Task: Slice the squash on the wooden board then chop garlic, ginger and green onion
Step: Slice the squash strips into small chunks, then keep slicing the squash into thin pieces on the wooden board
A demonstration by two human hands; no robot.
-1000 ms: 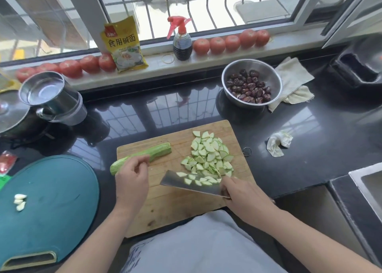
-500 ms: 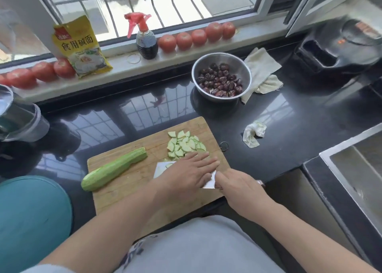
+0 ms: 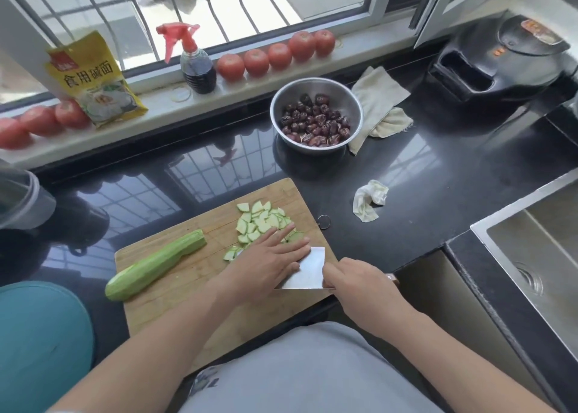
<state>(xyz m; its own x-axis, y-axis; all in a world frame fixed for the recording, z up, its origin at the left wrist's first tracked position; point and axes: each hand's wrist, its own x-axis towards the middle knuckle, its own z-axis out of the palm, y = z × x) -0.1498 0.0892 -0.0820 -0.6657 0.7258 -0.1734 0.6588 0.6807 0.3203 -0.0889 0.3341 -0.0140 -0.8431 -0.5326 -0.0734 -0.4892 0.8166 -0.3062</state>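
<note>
**Left hand off the squash, now flat on the cleaver**

Since a second ago the left hand has let go of the uncut squash and moved right; half a second ago it was already lying over the blade, and it lies there the same way now. The view has also swung right, so the sink shows and the garlic cloves have dropped out of frame.

Now:
- Left hand: fingers straight, spread, lying flat across the cleaver and the near edge of the squash slices. Not curled round anything.
- Right hand: fingers wrapped round the cleaver handle, off the board's right edge. Blade lies nearly flat on the wooden board, only its right part visible past the left hand.
- Squash slices: heap on the far right part of the board, some hidden under the left fingers, a few by the left wrist.
- Uncut squash: long piece lying diagonal on the board's left half, cut end pointing away, rounded end at the near left edge. Well apart from both hands.
- Board sits on the black counter, with a teal board to its left.

Around it: steel bowl of dark dried fruit behind the board, cloth beside it, crumpled rag to the right. Tomatoes, spray bottle and yellow packet on the sill.
</note>
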